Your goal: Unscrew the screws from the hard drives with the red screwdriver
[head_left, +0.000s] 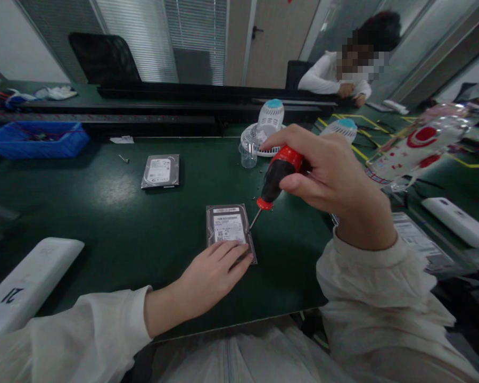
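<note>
A silver hard drive (228, 219) with a white label lies flat on the dark green table in front of me. My left hand (211, 268) steadies it, fingers draped across its near part; the thumb is hidden. Above and to the right, my right hand (323, 175) is closed around the handle of a red and black screwdriver (277, 176). The tool tilts down to the left, and its tip meets the drive's right edge. Whether a screw sits under the tip, I cannot tell. Several small screws (254, 198) are scattered just beyond.
Farther left lies a second hard drive (160, 171). A clear plastic cup (248, 155) stands beside a white fan (270, 119). At the far left is a blue bin (38, 139). White devices (35, 276) flank the workspace. Another person (335, 80) sits across the table.
</note>
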A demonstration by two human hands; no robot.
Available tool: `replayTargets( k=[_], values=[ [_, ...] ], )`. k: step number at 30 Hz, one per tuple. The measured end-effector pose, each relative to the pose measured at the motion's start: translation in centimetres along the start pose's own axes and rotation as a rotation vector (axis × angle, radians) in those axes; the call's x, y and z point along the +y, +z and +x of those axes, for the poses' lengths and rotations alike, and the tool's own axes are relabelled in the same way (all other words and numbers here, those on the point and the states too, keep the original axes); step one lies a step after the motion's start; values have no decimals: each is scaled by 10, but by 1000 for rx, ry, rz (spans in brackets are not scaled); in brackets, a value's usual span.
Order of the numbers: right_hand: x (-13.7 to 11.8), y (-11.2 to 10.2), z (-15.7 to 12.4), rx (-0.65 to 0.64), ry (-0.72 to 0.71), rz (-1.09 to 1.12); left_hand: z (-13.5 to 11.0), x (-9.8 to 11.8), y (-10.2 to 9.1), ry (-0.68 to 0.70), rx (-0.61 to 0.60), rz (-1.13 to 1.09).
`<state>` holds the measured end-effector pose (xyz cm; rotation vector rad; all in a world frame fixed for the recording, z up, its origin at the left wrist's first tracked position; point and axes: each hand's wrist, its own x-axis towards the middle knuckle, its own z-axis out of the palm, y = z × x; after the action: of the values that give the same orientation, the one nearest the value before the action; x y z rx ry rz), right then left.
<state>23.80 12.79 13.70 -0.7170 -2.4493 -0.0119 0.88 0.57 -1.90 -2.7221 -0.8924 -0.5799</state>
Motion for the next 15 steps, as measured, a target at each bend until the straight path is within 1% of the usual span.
replayTargets(
  k=[4, 5, 9, 11, 15],
  values=[
    [-2, -4, 0, -52, -84, 92, 1, 0, -1, 4, 0, -2],
    [-3, -4, 0, -47, -87, 95, 1, 0, -2, 2, 2, -2],
    [-4, 1, 1, -9, -18, 30, 1, 0, -2, -6, 15, -7],
    [-3, 2, 1, -35, -31, 60, 1, 0, -2, -5, 6, -9],
    [-4, -4, 2, -82, -96, 152, 0, 0, 0, 5, -13, -14]
  ],
)
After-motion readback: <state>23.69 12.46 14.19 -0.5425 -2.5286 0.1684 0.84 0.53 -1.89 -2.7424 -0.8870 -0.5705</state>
